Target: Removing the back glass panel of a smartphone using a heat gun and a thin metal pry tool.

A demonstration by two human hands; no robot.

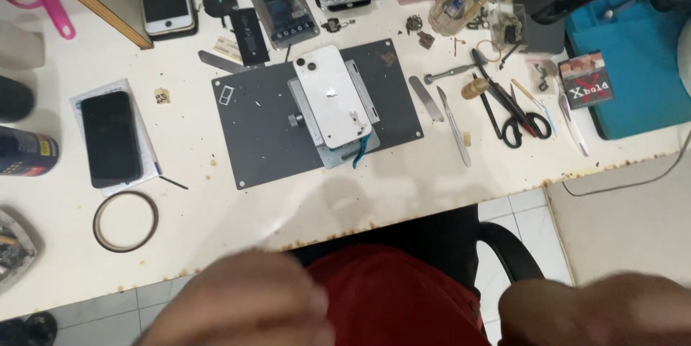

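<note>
Fingers blurred on both hands, low over the lap; grip cannot be told.
Left hand (245, 303) and right hand (597, 313) hang off the table, well short of the white phone (332, 96), clamped face-down, steadied in its holder on the grey mat (252, 130).

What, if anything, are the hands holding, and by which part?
It cannot be told. The left hand and right hand are blurred at the bottom edge, off the table, away from the white phone; no held object shows.
</note>
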